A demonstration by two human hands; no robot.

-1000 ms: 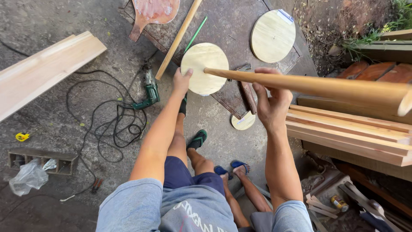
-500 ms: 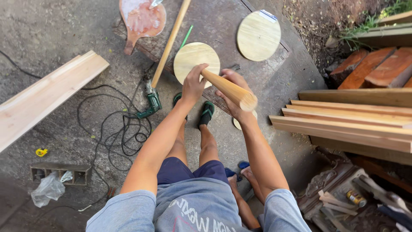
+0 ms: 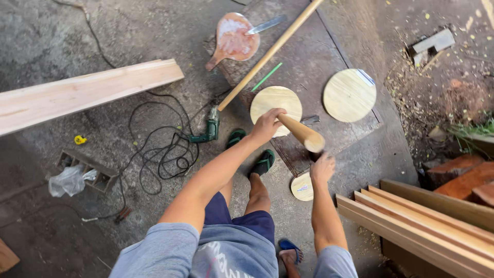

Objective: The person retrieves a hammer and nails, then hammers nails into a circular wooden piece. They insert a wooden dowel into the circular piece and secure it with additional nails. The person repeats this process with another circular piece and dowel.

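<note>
My left hand is shut around the lower part of a thick wooden dowel. The dowel stands on a round pale wooden disc and points up toward the camera. My right hand hovers just below the dowel's near end, apart from it; it is blurred with curled fingers. A small wooden disc lies on the ground under that hand. My feet in green sandals rest beside the disc.
A second round disc lies to the right, with a long thin pole running diagonally above. A green drill and its tangled black cable sit left. A plank, a paddle-shaped board and stacked boards surround me.
The dowel swung from lying across the view to standing on the disc. My left hand closed on its lower part. My right hand slid off the near end and dropped below it.
</note>
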